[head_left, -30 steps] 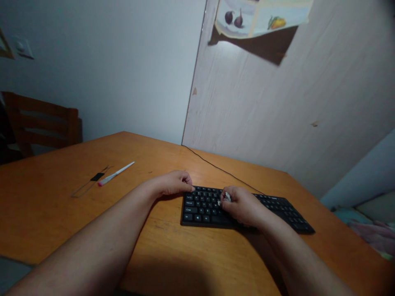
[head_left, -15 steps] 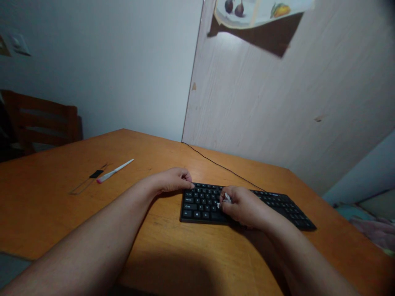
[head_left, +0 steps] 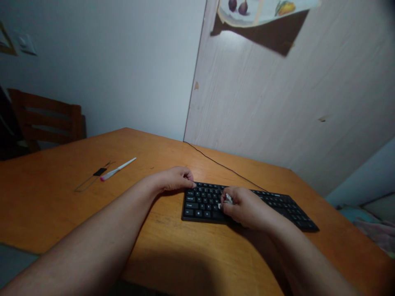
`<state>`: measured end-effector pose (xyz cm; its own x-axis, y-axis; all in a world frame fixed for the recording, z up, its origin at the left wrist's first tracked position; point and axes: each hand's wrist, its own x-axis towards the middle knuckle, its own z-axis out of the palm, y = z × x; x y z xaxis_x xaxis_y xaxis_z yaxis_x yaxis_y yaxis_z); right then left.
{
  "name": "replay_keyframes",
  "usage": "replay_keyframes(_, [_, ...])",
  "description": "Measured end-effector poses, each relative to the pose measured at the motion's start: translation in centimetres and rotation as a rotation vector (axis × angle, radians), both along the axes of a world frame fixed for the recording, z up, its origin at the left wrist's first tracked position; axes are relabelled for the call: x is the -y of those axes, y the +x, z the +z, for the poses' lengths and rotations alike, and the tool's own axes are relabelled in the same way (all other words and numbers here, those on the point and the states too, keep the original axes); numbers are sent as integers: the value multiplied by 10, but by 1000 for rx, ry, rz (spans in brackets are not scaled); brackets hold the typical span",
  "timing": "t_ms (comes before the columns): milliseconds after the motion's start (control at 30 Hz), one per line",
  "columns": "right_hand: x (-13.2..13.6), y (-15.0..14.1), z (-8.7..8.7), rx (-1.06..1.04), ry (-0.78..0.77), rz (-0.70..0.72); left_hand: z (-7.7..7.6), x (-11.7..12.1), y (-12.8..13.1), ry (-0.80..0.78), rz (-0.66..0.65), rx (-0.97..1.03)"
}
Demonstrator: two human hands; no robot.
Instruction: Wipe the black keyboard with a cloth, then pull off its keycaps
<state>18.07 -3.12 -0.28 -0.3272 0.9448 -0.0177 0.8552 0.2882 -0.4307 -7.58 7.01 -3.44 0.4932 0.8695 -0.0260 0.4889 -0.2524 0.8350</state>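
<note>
The right hand (head_left: 243,207) pinches a small crumpled white wad (head_left: 227,200) (at its ten o'clock) against the black plastic keyboard (head_left: 203,203); the curled left hand (head_left: 173,180) steadies its corner.

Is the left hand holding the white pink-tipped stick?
No, the left hand rests at the keyboard's corner; the stick lies apart on the table.

1 black keyboard (head_left: 247,203) on 1 orange table (head_left: 77,205), with 1 thin black cable (head_left: 222,166) running off at 11 o'clock. 2 bare hands: left hand (head_left: 173,179) at the keyboard's 9 o'clock end, right hand (head_left: 245,207) on the keys with 1 small white wad (head_left: 227,199). 1 white stick with pink tip (head_left: 117,169) and 1 flat strip with a black tab (head_left: 92,179) at 10 o'clock. 1 wooden chair (head_left: 46,123). 1 fruit picture (head_left: 265,10) at 12 o'clock.
</note>
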Motion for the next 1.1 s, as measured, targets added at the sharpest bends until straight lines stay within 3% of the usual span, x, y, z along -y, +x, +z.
replay_keyframes(133, [7,-11,4,-59,-38,43,1,1,0,4,5,-12])
replay_keyframes(233, [11,-19,10,9,-20,96,0,0,0,11,5,-9])
replay_keyframes(400, [9,-6,19,140,-40,51,0,0,1,0,-15,-6])
replay_keyframes(533, [10,0,17,131,-52,32,1,-1,1,20,-5,-19])
replay_keyframes(700, [16,-20,16,109,-2,88,-2,-5,-1,8,-28,-22])
replay_keyframes(867, [15,-20,21,180,-10,-50,1,-4,-1,8,-29,-25])
replay_keyframes(1100, [31,28,6,86,-55,-339,2,-2,1,-7,-35,9])
